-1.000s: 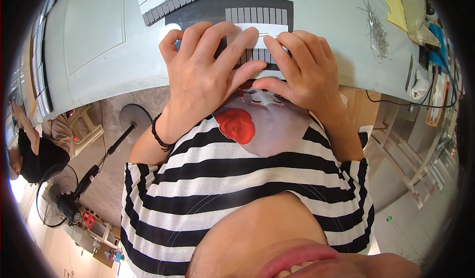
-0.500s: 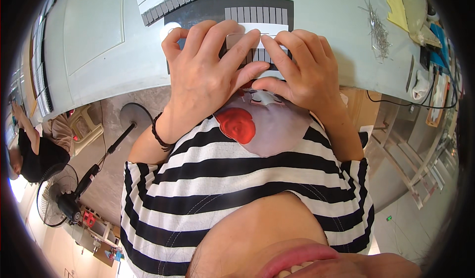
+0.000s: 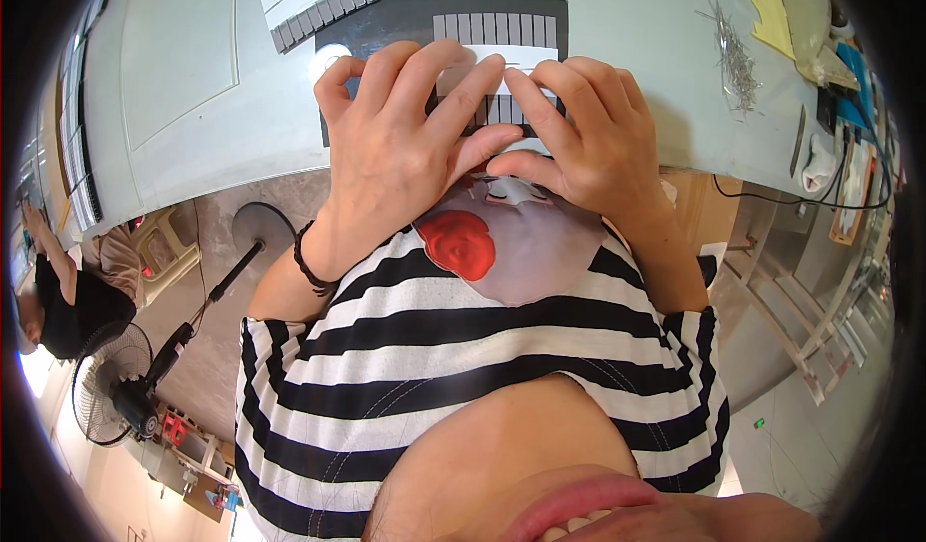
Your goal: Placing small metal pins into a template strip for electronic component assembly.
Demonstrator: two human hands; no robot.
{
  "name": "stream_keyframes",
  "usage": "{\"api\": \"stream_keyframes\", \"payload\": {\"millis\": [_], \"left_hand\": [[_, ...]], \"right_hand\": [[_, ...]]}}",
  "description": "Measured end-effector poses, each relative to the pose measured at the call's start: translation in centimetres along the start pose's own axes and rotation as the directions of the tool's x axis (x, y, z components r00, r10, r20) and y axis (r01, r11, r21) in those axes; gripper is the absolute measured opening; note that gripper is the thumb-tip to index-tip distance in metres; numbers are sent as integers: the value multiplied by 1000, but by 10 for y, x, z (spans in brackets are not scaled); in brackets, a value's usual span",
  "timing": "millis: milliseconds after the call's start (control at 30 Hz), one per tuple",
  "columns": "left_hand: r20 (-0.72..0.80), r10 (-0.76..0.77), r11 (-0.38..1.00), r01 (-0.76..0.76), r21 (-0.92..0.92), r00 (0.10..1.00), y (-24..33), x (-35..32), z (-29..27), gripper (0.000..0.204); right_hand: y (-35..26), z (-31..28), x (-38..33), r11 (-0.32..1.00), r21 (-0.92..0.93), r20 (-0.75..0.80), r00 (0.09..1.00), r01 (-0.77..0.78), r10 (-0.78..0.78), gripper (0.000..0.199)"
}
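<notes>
My left hand [image 3: 400, 132] and my right hand [image 3: 598, 122] rest over a row of narrow grey strips [image 3: 497, 29] on a dark mat [image 3: 405, 23]. A white band [image 3: 526, 57] lies across the grey strips, with a thin dark line on it. Both index fingertips press on this band, almost touching. Each thumb stays apart from its index finger, the two thumb tips nearly meeting nearer my chest. The other fingers are bent and spread; some of their tips are hidden. No object shows pinched in either hand.
A similar grey block with a white band [image 3: 318, 0] sits at the far left of the pale table [image 3: 222, 142]. On the right lie a pile of thin metal wires [image 3: 735, 65], yellow sheet material [image 3: 769, 16] and a black cable [image 3: 772, 200]. A standing fan [image 3: 121, 388] and a seated person [image 3: 82, 291] are at left.
The mat, blocks and hands appear shifted very slightly left in the picture together. My fingers keep nearly the same pose on the white band.
</notes>
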State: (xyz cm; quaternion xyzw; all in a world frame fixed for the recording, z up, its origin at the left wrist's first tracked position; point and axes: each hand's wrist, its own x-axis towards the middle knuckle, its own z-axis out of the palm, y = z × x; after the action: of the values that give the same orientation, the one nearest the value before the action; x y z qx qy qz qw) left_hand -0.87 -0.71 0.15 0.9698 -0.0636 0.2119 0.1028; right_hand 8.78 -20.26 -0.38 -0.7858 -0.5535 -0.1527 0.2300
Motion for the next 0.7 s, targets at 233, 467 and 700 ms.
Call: {"api": "stream_keyframes", "payload": {"millis": [233, 467, 700], "left_hand": [[49, 35, 999, -35, -1, 998, 0, 1, -9, 51], [78, 97, 995, -98, 5, 992, -1, 0, -10, 51], [87, 70, 996, -74, 46, 994, 0, -5, -11, 47]], "right_hand": [[-1, -19, 5, 991, 103, -155, 983, -82, 97, 44], [205, -191, -45, 682, -126, -738, 527, -720, 420, 23], [259, -227, -43, 286, -154, -263, 318, -946, 911, 30]]}}
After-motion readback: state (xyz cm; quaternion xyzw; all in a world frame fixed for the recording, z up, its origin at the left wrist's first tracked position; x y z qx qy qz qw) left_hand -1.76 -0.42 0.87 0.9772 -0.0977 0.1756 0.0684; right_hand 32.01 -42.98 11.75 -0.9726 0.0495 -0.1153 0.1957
